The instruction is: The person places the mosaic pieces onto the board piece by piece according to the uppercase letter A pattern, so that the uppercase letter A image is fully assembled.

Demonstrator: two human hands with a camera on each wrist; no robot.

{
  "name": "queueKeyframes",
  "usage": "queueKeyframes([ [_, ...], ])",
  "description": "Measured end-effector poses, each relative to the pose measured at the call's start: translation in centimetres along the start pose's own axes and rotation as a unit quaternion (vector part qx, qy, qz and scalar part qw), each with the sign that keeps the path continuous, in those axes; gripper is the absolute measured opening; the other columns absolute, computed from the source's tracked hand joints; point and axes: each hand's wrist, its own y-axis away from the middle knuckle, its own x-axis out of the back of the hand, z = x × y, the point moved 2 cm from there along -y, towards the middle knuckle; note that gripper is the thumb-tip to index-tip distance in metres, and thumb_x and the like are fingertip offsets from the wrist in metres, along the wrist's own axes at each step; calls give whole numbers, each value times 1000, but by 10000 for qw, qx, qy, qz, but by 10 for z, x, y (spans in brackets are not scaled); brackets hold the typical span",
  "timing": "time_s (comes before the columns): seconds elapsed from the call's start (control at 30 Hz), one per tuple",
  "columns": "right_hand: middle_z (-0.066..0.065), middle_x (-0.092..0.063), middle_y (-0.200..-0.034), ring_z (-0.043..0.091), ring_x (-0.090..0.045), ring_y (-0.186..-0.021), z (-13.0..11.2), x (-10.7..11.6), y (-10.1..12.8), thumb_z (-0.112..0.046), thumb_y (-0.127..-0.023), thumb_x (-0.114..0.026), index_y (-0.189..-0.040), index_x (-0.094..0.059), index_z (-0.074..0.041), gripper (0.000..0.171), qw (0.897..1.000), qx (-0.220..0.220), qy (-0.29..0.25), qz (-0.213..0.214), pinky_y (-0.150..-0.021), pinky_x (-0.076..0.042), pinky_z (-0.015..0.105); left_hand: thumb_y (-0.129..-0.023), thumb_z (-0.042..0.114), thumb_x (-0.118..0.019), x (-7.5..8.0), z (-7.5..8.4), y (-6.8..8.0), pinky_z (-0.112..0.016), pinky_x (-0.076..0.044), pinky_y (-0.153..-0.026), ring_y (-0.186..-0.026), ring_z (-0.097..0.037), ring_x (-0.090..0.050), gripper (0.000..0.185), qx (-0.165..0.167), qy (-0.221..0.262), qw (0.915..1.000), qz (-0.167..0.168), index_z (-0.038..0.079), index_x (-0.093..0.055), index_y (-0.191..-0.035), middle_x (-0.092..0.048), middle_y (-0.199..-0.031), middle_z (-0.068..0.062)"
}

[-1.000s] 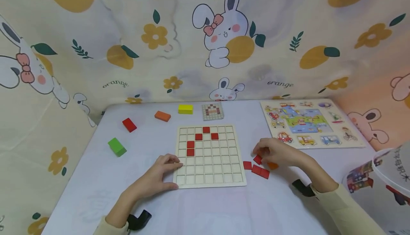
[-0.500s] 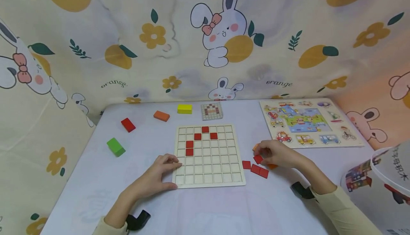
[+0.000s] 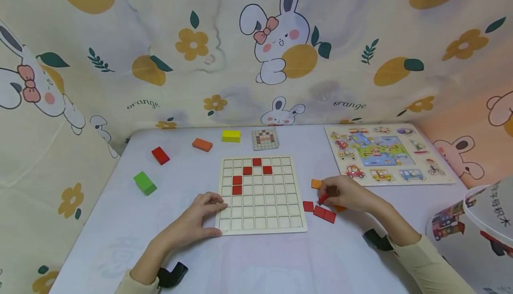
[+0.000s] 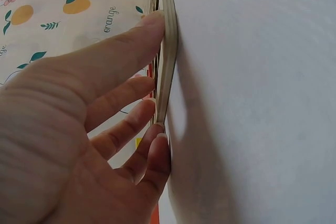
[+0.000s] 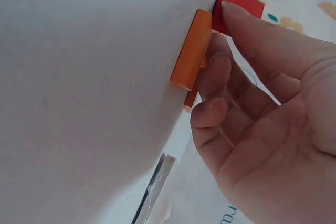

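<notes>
A cream grid board (image 3: 270, 200) lies on the table with several red square tiles (image 3: 237, 180) in its upper cells. At its left edge rests my left hand (image 3: 196, 218), thumb near the front corner and fingertips touching the side; the left wrist view shows them along the board's edge (image 4: 169, 45). Right of the board, my right hand (image 3: 346, 191) pinches a red square tile (image 5: 239, 11) between thumb and fingers. Under and beside that hand lie orange pieces (image 5: 191, 51), one orange tile (image 3: 316, 184) showing at its far side. More loose red tiles (image 3: 319, 212) lie just in front.
Green (image 3: 145, 183), red (image 3: 160, 156), orange (image 3: 202, 144) and yellow blocks (image 3: 231, 136) stand at the back left. Behind the board lies a small pattern card (image 3: 265, 139). A vehicle puzzle (image 3: 417, 180) lies back right, and a white tub (image 3: 445, 245) stands at the right edge.
My right hand has shifted slightly, and the red tile in its fingers has tilted up. The orange tile beyond the hand has come into sight. My left hand stays put.
</notes>
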Motion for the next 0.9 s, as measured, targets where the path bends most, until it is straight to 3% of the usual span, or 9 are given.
queueKeyframes([
  [0.27, 1, -66, -90, 18, -60, -82, -9, 0, -3, -7, -87, -76, -93, -64, -8, 13, 9995, 166, -285, 18, -72, -52, 25, -78, 24, -87, -1, 0, -1, -47, -44, -104, -123, -19, -39, 63, 32, 38, 10000, -5, 10, -63, -135, -49, -132, 4],
  [0.43, 3, -66, -91, 20, -62, -80, -31, -7, -19, -4, -89, -72, -110, -65, -4, 22, 9975, 494, -502, 19, -74, -53, 26, -78, 25, -87, -1, 1, -1, -49, -43, -105, -124, -20, -40, 63, -14, 71, 10000, 13, 9, -63, -135, -49, -132, 3],
  [0.5, 2, -67, -92, 19, -62, -80, -43, -13, -29, -3, -91, -70, -113, -66, -4, 22, 9967, 604, -547, -6, -75, -53, 26, -78, 25, -86, -1, 1, -1, -49, -42, -105, -124, -20, -40, 63, -35, 81, 10000, 8, 9, -63, -134, -50, -132, 2],
  [0.7, 1, -65, -94, 15, -61, -81, -81, -41, -73, -1, -91, -69, -101, -65, -5, 11, 9920, 1150, -516, 30, -74, -54, 27, -78, 24, -86, 1, 1, 0, -48, -43, -105, -125, -20, -39, 63, 54, 73, 10000, -25, 10, -63, -135, -49, -133, 3],
  [0.9, -2, -62, -87, 12, -55, -75, -113, -74, -116, 0, -89, -71, -98, -70, -6, 11, 9923, 1209, -173, -204, -68, -48, 22, -79, 27, -86, 1, 0, 0, -52, -41, -106, -126, -22, -39, 61, 64, 99, 9999, -93, 13, -64, -135, -48, -133, 3],
])
